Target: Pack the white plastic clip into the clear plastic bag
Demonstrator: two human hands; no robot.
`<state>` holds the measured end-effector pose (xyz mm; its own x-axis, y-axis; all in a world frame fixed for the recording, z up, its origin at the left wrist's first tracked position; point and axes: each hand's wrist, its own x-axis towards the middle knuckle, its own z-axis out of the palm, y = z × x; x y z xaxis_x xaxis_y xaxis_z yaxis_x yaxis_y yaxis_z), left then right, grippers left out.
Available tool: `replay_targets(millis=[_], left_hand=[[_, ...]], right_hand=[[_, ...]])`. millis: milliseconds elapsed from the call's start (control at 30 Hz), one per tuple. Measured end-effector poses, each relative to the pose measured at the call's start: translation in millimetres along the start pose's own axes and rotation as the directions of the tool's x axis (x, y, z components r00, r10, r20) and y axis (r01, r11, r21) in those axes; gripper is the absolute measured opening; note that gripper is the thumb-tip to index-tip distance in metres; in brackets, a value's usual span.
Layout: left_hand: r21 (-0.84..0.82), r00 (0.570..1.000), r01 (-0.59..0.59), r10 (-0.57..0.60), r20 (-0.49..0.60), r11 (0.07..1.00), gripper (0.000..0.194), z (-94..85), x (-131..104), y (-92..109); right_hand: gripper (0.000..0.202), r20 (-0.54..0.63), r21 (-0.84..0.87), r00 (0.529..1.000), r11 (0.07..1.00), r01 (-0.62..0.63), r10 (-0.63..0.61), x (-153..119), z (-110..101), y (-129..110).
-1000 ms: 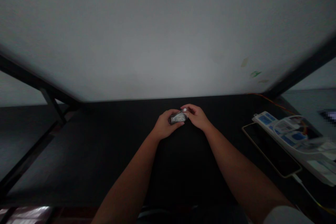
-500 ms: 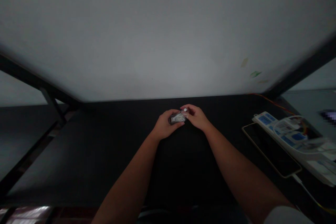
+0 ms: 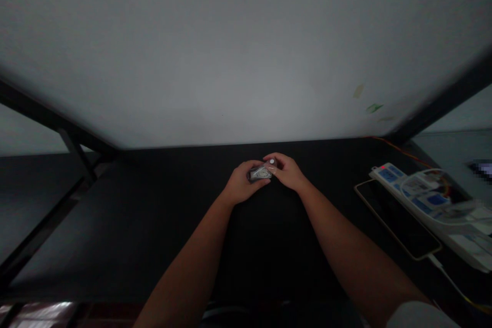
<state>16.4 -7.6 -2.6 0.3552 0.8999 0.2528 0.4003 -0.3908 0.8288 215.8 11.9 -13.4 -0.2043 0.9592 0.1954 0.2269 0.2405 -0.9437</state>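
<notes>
Between my hands, just above or on the black tabletop (image 3: 161, 215), is a small clear plastic pouch (image 3: 261, 172) with a round white snap at its right end. Something pale and coiled shows inside it; its kind cannot be made out. My left hand (image 3: 242, 182) is closed around the pouch's left end, thumb along the near side and fingers along the far side. At the flap end, my right hand (image 3: 289, 171) pinches the plastic by the snap, its fingertips partly hidden.
A phone (image 3: 400, 219) lies to the right with a white charging cable (image 3: 448, 277) plugged in. Beside it is a white and blue power strip (image 3: 390, 171) with tangled cables. A pale wall (image 3: 230, 61) rises behind the tabletop, and dark metal bars (image 3: 42, 113) flank it.
Both hands and the pouch stay in nearly the same place, with only a slight shift at the snap. A red light now shows on the power strip.
</notes>
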Motion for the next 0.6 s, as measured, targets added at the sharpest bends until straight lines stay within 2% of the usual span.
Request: replay_targets(millis=[600], left_hand=[[0.032, 1.000, -0.005, 0.005, 0.004, 0.999, 0.045, 0.0, 0.4, 2.5]], right_hand=[[0.023, -0.002, 0.019, 1.000, 1.000, -0.018, 0.018, 0.0, -0.8, 1.8]])
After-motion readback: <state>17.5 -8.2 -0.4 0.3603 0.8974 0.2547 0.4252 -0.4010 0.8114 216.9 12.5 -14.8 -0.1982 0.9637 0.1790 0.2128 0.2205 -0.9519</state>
